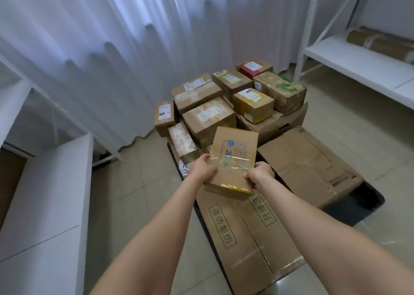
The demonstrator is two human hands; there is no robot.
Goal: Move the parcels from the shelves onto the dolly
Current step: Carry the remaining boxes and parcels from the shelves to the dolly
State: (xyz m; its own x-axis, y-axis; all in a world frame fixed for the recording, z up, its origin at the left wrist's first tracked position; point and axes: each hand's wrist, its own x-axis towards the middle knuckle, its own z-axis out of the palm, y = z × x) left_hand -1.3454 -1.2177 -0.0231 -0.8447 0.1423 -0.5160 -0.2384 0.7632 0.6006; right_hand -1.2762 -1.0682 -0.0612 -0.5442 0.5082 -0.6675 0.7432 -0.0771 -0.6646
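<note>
Both my hands, left [205, 168] and right [259, 173], grip a taped parcel [233, 160], fingers clenched on its sides, above the loaded dolly [358, 207].

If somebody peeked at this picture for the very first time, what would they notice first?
Probably the small brown box in the middle, held up by the left hand and the right hand over the dolly. Next, the heap of taped boxes piled at the dolly's far end, in front of the white curtain. One more box lies on the white shelf at the upper right.
</note>
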